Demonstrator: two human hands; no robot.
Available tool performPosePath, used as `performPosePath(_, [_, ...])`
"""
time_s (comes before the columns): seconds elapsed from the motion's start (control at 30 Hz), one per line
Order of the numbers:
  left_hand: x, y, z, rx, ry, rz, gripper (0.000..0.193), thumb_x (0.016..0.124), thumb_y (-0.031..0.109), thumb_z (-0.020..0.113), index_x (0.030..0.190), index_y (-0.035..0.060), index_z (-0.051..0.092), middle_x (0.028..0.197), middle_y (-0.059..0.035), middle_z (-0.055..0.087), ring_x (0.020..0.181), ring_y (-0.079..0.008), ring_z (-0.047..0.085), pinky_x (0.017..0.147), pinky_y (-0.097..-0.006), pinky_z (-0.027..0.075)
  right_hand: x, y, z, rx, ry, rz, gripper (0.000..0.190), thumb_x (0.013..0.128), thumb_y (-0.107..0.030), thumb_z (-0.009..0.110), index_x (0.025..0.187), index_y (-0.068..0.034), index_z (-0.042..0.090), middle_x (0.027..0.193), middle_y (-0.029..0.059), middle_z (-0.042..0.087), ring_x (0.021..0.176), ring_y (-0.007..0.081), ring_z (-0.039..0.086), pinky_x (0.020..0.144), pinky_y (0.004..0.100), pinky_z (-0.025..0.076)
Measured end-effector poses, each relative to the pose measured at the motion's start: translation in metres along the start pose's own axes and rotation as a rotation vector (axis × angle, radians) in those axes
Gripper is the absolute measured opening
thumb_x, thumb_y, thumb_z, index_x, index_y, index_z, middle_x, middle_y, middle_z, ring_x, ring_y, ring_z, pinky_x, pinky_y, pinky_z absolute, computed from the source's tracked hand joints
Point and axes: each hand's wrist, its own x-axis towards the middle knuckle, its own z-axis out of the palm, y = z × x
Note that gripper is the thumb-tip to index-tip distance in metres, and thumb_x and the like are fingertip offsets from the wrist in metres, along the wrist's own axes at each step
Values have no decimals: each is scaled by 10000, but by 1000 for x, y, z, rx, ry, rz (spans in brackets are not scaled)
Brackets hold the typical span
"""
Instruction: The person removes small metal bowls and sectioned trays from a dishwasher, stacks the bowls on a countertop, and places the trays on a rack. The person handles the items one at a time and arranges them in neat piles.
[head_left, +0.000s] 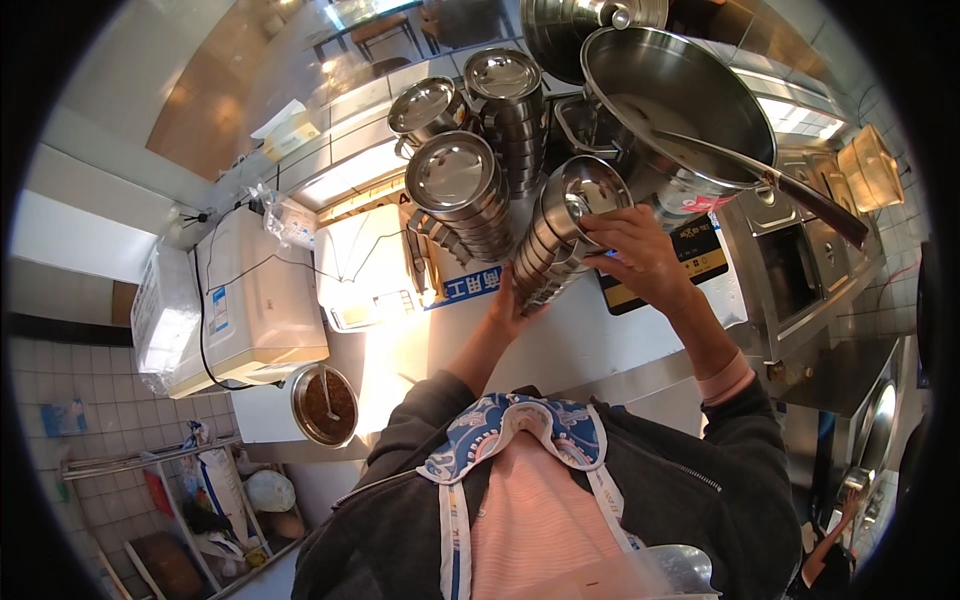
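Observation:
Between my two hands a tilted stack of stainless-steel handled cups (541, 244) leans to the right, its top cup facing up. Low on its near side, my left hand (511, 306) grips the stack by the bottom cups. The fingers of my right hand (637, 251) are on the rim and side of the top cup; its thumb is partly hidden. Just left stands another stack of handled cups (459, 180). Behind it are a taller stack (502, 82) and a shorter one (424, 109).
A large steel pot (679, 90) with a ladle (814, 199) across its rim stands right, beside a black induction cooker (660, 277). To the left are a white plastic container (255, 300) and a bowl of brown sauce (324, 403) with a spoon. Another person's arm (832, 536) shows lower right.

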Motion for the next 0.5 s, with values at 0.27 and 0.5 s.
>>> performPosePath(0.27, [-3,4,0,58,-47,-26,616,1016,679,432,1506,306,422,1500,-8,508,1370,-250,489,1112,-540,419,-6,-5,4,-30,8,-5,334,740,-146,864,1021,-31,726,1201,82,736,1121,254,661,910,391,452])
performPosePath(0.5, [-4,-3,11,-23,169,68,521,1072,556,398,1443,197,474,1438,-52,563,1295,-276,558,984,-564,528,-4,-9,16,-28,24,-42,329,778,-192,834,1060,-58,729,1229,61,719,1128,241,637,964,418,429])
